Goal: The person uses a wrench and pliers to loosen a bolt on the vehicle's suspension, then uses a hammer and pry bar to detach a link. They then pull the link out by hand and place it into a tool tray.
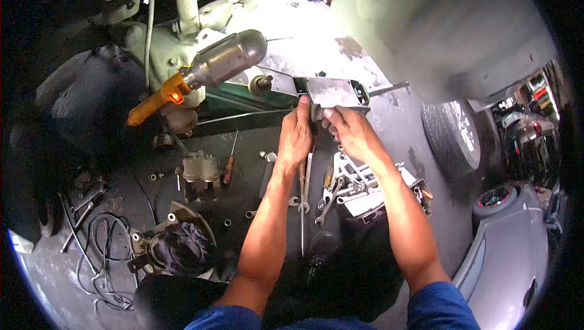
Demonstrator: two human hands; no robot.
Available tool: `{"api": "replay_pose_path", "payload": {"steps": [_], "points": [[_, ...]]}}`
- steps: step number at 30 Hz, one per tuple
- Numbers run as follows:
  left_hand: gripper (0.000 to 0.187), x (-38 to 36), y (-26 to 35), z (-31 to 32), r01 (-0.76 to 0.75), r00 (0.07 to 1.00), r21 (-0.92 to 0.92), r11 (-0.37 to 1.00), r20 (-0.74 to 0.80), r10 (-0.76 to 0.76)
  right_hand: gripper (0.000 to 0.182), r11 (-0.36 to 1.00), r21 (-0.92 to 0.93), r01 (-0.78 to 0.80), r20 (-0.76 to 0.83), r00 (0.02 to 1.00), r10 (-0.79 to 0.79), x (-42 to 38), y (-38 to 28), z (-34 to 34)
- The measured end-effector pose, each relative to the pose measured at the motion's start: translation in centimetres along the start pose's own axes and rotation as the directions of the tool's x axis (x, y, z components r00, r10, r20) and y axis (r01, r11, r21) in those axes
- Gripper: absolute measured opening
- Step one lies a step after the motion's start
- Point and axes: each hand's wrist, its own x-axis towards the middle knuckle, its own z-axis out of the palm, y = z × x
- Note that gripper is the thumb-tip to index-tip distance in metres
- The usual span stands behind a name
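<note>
Both hands meet in front of me, just below a bright metal plate [333, 92] under the raised car. They grip a small, dark flat part [316, 111] between them; its exact kind does not show. My left hand [295, 134] is closed at its left side, thumb pointing up. From the right, my right hand [354, 133] pinches it with the thumb on top. Below the hands, several wrenches [328, 203] and long thin tools lie on the floor. A screwdriver [229, 169] with a red handle and a brake caliper [201, 170] rest to the left.
A work lamp [226, 57] with an orange handle hangs at upper left, over a green jack [246, 100]. A metal hub part [143, 246] with dark cloth on it and a looped cable [97, 269] lie lower left. A wheel [451, 136] and grey car panel [508, 251] stand right.
</note>
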Motion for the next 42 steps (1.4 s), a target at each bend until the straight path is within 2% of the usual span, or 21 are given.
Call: {"api": "replay_pose_path", "payload": {"steps": [1, 2, 5, 6, 10, 18, 21, 24, 28, 30, 32, 33, 35, 36, 38, 39, 42], "points": [[0.069, 0.1, 0.5, -0.3, -0.032, 0.999, 0.046, 0.998, 0.015, 0.032, 0.040, 0.997, 0.079, -0.012, 0.014, 1.000, 0.011, 0.1, -0.2, -0.2], [0.069, 0.2, 0.1, -0.4, -0.087, 0.996, 0.031, 0.996, 0.011, 0.086, 0.052, 0.999, -0.037, 0.015, 0.004, 1.000, -0.014, 0.1, -0.7, 0.1], [0.070, 0.4, -0.6, -0.4, -0.024, 0.995, 0.125, 0.992, -0.093, 0.035, 0.046, 0.965, -0.221, 0.143, -0.124, 0.977, -0.173, -0.1, -0.7, 2.1], [0.071, 0.5, -0.6, -0.4, -0.052, 0.990, 0.156, 0.986, -0.123, 0.072, 0.044, 0.959, -0.243, 0.148, -0.126, 0.975, -0.182, -0.3, -1.2, 2.6], [0.072, 0.6, 0.1, -0.5, -0.017, 0.992, 0.089, 0.996, -0.122, 0.028, 0.038, 0.936, -0.317, 0.156, -0.133, 0.969, -0.207, -0.7, -3.3, 2.1], [0.073, 0.6, 0.6, 0.3, -0.081, 0.985, 0.206, 0.975, -0.134, 0.110, 0.037, 0.946, -0.302, 0.120, -0.160, 0.971, -0.175, -0.7, -2.4, 2.3], [0.072, 1.0, 0.8, -0.3, -0.104, 0.988, 0.188, 0.977, -0.096, 0.124, 0.038, 0.915, -0.364, 0.173, -0.142, 0.961, -0.237, -1.1, -2.4, 1.7], [0.071, 0.8, 1.0, -0.3, -0.109, 0.990, 0.165, 0.980, -0.075, 0.122, 0.037, 0.938, -0.329, 0.107, -0.133, 0.978, -0.159, -1.6, -3.1, 1.0], [0.071, 0.5, 1.0, 0.5, -0.165, 0.971, 0.242, 0.956, -0.130, 0.200, 0.039, 0.947, -0.302, 0.109, -0.172, 0.971, -0.167, -1.5, -3.0, 1.4], [0.070, 0.4, 0.9, 0.4, -0.099, 0.982, 0.210, 0.973, -0.135, 0.129, 0.039, 0.942, -0.299, 0.153, -0.189, 0.958, -0.216, -1.0, -2.3, 1.5], [0.070, 0.2, 0.9, 0.3, -0.060, 0.990, 0.139, 0.988, -0.121, 0.077, 0.039, 0.936, -0.319, 0.152, -0.137, 0.969, -0.204, -1.0, -2.5, 1.2], [0.069, 0.2, 1.0, 0.1, -0.009, 0.997, 0.042, 0.999, -0.074, 0.012, 0.039, 0.932, -0.328, 0.152, -0.111, 0.974, -0.198, -0.9, -2.7, 1.1], [0.069, 0.0, 1.2, -0.6, 0.110, 0.994, -0.146, 0.983, 0.039, -0.105, 0.042, 0.971, -0.204, 0.122, -0.143, 0.978, -0.153, -0.8, -2.3, 0.7], [0.068, -0.1, 1.1, -1.1, 0.083, 0.990, -0.184, 0.979, 0.125, -0.061, 0.043, 0.985, -0.139, 0.105, -0.157, 0.979, -0.127, -0.9, -2.0, 0.5], [0.065, -0.4, 0.8, -0.7, 0.087, 0.984, -0.198, 0.976, 0.169, -0.053, 0.048, 0.997, -0.015, 0.075, -0.161, 0.984, -0.077, -0.8, -2.0, -0.2], [0.064, -0.5, 0.7, -0.3, 0.091, 0.980, -0.206, 0.974, 0.192, -0.051, 0.047, 0.997, -0.027, 0.066, -0.170, 0.983, -0.069, -0.9, -2.1, -0.3], [0.060, -0.5, 0.3, 1.4, -0.096, 0.995, -0.188, 0.977, -0.010, 0.096, 0.045, 0.997, -0.066, 0.044, -0.208, 0.976, -0.057, -1.0, -2.0, 0.1]]}}
